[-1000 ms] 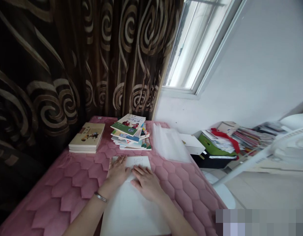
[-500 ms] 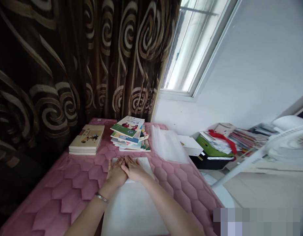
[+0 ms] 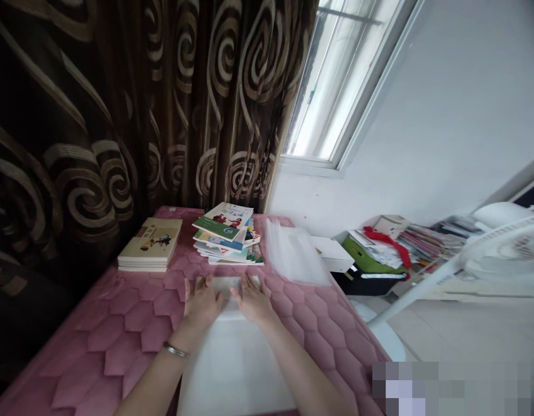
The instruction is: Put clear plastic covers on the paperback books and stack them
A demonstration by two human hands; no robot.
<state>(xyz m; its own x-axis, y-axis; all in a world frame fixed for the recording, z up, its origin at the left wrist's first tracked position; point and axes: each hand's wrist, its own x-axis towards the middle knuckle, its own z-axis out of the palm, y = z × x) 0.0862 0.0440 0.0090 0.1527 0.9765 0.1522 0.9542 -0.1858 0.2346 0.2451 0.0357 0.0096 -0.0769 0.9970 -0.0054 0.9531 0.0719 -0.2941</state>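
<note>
Left hand [image 3: 205,303] and right hand [image 3: 253,301] rest outstretched, gripping nothing, far along the sheet [image 3: 236,367], presumably flattening it.

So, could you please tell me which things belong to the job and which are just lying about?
Belongs to the job:
pale sheet, under left hand and right hand
probably translucent sheets
possibly left book stack, right book stack

Seemingly just lying about:
white box
papers
fan
</note>
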